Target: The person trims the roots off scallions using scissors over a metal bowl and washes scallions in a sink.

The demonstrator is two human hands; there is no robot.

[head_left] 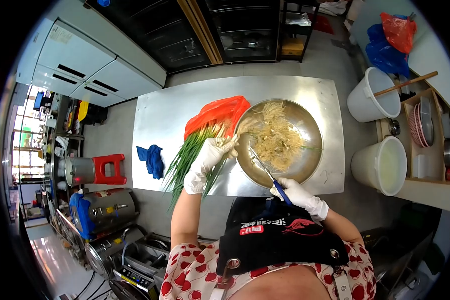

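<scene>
Gloved in white, my left hand [216,154] is closed round a bunch of green onions [185,159], its root ends pointing at the bowl and its green leaves hanging over the table's front edge. My right hand [296,194], also gloved, grips blue-handled scissors [269,172], whose blades lie over the left part of the bowl. Cut roots [280,142] are heaped in the large metal bowl [312,120]. Behind my left hand, a red plastic bag [217,109] lies against the bowl, with more onion stalks at its opening.
A blue cloth or bag [152,160] lies on the left of the metal table [160,110]. Right of the table stand two white buckets [360,102], one with a wooden stick [410,82]. A red stool [110,169] and metal pots are at the left.
</scene>
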